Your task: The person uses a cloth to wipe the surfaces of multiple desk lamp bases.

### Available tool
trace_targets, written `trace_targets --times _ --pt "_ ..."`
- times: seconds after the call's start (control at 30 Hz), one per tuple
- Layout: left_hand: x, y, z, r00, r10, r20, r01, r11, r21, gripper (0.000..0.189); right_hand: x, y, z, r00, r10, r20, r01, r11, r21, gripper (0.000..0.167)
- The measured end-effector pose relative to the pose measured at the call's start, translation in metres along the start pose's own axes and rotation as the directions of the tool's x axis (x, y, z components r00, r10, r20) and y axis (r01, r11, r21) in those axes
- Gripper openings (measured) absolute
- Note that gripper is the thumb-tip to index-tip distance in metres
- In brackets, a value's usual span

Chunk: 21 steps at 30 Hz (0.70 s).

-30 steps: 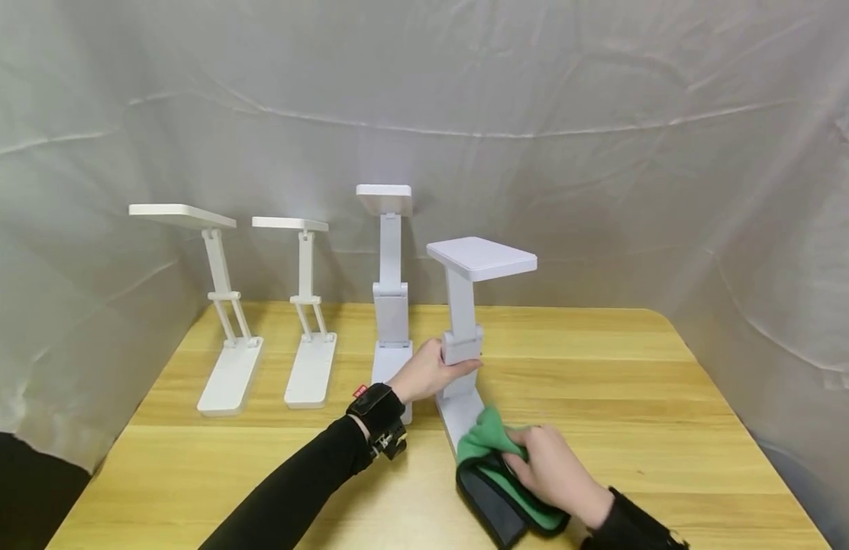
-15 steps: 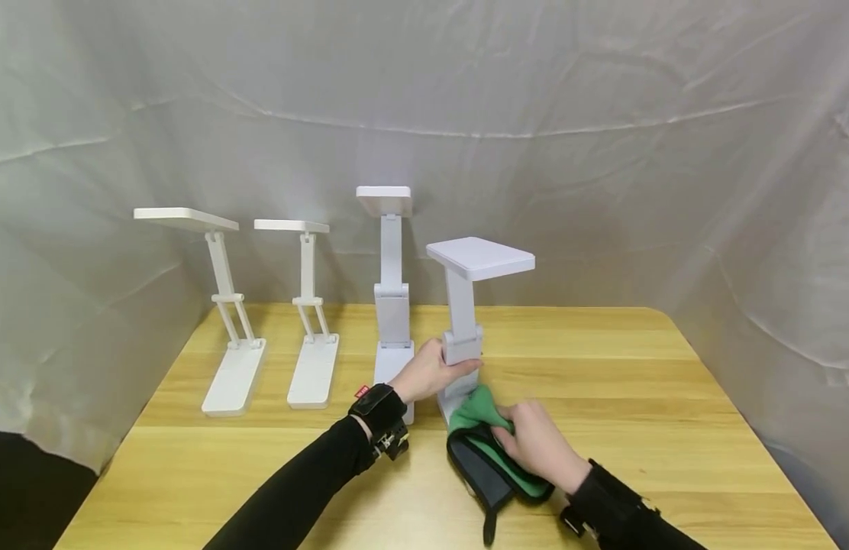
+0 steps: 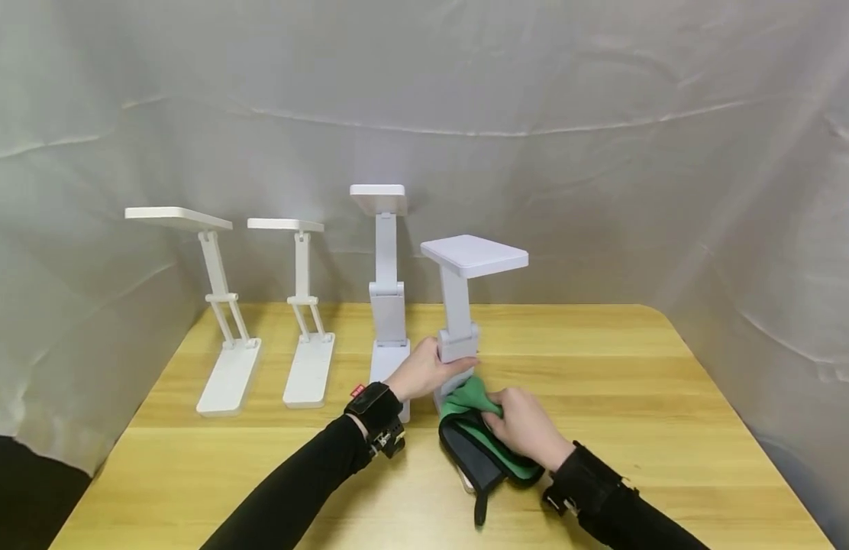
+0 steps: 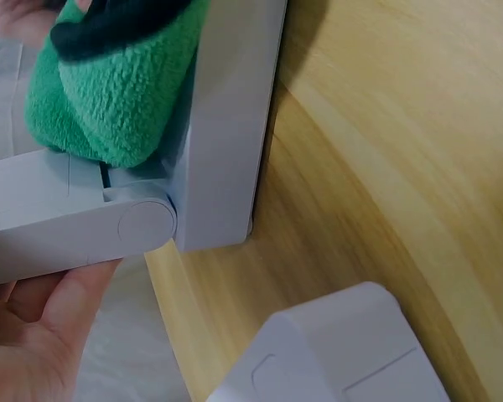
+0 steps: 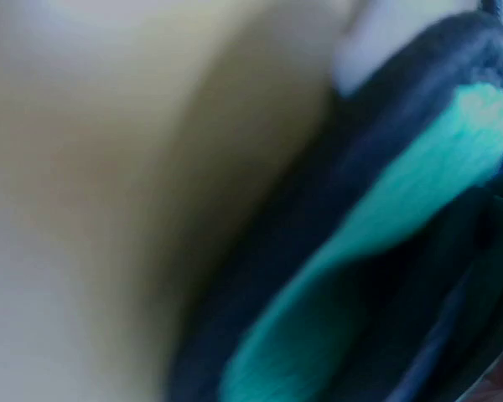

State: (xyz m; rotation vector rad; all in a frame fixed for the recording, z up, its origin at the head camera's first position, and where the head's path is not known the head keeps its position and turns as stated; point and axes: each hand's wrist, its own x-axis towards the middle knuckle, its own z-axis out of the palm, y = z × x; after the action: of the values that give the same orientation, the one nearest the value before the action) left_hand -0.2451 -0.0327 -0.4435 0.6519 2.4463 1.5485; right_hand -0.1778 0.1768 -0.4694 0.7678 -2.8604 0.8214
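Observation:
In the head view my left hand (image 3: 419, 373) grips the lower arm of a white folding desk lamp (image 3: 457, 305), fingers and thumb around it below the middle hinge. My right hand (image 3: 527, 429) pinches a green and dark grey cleaning cloth (image 3: 471, 396) with black edging and a hanging loop. The cloth lies against the lamp's base, hiding most of it. Seen from the left wrist, the fluffy green side of the cloth (image 4: 121, 105) is bunched where the lamp arm meets the base (image 4: 230, 134). The right wrist view is blurred and mostly filled by the cloth (image 5: 394, 201).
Several white folding lamps stand at the left of the wooden table (image 3: 603, 382): one lamp (image 3: 388, 313) close beside my left hand, another lamp (image 3: 310, 367) further left, and a third lamp (image 3: 230, 378) at the far left. A grey curtain (image 3: 603, 153) hangs behind.
My right hand has moved the cloth away from me along the lamp's base, up to the foot of its arm. My left hand keeps its grip on the lamp.

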Motion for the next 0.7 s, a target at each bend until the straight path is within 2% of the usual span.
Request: trace_targets --times 0.07,0.2,0.23,0.3,0.37,0.47,0.57,0.63,0.7 --pt "-0.001 -0.001 -0.001 1.0 -0.005 -0.007 0.005 1.0 -0.007 0.035 -0.001 -0.001 0.001 1.0 -0.028 -0.007 0.028 0.999 -0.016 0.028" --pt "-0.003 0.0 0.0 1.0 -0.016 0.0 0.016 1.0 -0.005 0.036 -0.031 -0.006 -0.003 1.0 -0.029 0.013 0.028 1.0 0.004 0.005" --pt "-0.004 0.0 0.0 1.0 -0.02 0.005 0.02 1.0 -0.002 0.036 -0.038 -0.008 -0.005 0.999 -0.015 0.033 0.014 1.0 0.021 0.012" --pt "-0.004 0.0 0.0 1.0 -0.023 0.009 0.023 1.0 0.003 0.038 -0.046 -0.01 -0.007 0.997 0.013 0.07 -0.016 0.998 0.055 0.013" --pt "-0.004 0.0 -0.001 1.0 -0.023 0.008 0.023 1.0 0.005 0.038 -0.042 -0.01 -0.007 0.997 0.02 0.078 -0.025 0.998 0.064 0.007" --pt "-0.002 0.0 0.0 1.0 -0.015 0.005 0.015 1.0 0.012 0.038 -0.023 -0.008 -0.006 0.998 0.026 0.054 -0.028 0.998 0.052 0.025" --pt "-0.001 0.001 0.0 1.0 0.001 0.001 -0.001 1.0 0.017 0.038 -0.006 -0.005 -0.003 1.0 0.017 0.019 -0.017 1.0 0.024 0.03" --pt "-0.001 0.0 0.0 1.0 0.001 -0.004 -0.001 1.0 0.018 0.037 -0.004 -0.004 -0.002 1.0 0.0 0.007 0.0 1.0 0.006 0.03" --pt "-0.002 0.0 0.0 1.0 0.0 -0.005 0.0 1.0 0.016 0.037 -0.012 -0.005 -0.002 1.0 -0.015 0.013 0.015 1.0 -0.001 0.024"
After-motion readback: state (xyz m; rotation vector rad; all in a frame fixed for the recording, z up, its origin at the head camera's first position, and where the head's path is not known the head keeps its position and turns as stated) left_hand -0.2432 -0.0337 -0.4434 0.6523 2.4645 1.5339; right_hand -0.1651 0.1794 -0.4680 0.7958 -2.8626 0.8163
